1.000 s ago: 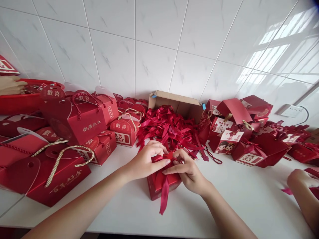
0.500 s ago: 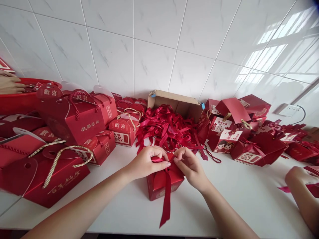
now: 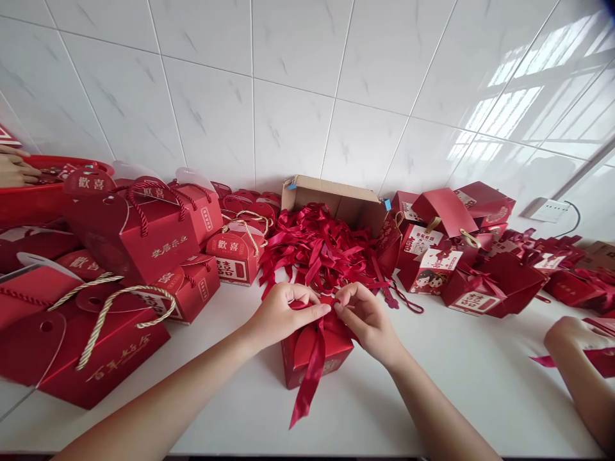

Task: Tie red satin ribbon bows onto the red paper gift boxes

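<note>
On a white table (image 3: 230,410), a red ribbon (image 3: 310,378) is pinched atop a red box (image 3: 339,349) by the left hand (image 3: 283,314) and right hand (image 3: 368,320), fingertips nearly together; its tail has been swung leftward, seemingly not yet secured.

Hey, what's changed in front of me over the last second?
Your right hand has drawn back rightward from across the box, its thumb and index fingertips now close together. The hanging ribbon tail reaches a little lower and slants left. Your left hand stays at the ribbon; the box remains below both hands.
</note>
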A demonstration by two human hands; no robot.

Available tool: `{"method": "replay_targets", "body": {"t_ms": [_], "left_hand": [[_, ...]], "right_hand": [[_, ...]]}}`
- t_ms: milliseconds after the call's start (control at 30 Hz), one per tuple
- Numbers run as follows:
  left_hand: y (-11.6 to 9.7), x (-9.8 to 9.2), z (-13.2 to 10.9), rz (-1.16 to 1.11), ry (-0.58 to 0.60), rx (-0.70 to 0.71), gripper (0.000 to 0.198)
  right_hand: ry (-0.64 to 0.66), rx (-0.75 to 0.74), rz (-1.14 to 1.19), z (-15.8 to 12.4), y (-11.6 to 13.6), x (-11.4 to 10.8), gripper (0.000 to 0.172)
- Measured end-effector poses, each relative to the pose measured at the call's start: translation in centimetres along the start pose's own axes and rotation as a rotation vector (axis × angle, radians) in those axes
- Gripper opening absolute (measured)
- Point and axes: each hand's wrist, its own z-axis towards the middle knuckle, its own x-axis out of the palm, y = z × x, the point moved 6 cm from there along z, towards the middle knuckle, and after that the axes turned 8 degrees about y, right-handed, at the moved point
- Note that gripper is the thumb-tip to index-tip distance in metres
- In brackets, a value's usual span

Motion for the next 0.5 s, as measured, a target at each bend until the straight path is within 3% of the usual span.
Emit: {"method": "replay_targets", "body": {"t_ms": [500], "left_hand": [[-0.4, 0.2, 0.0, -0.014, 0.024, -0.014, 0.050]], "right_hand": [[-0.154, 0.013, 0.100, 0.1, 0.1, -1.5, 0.022]]}}
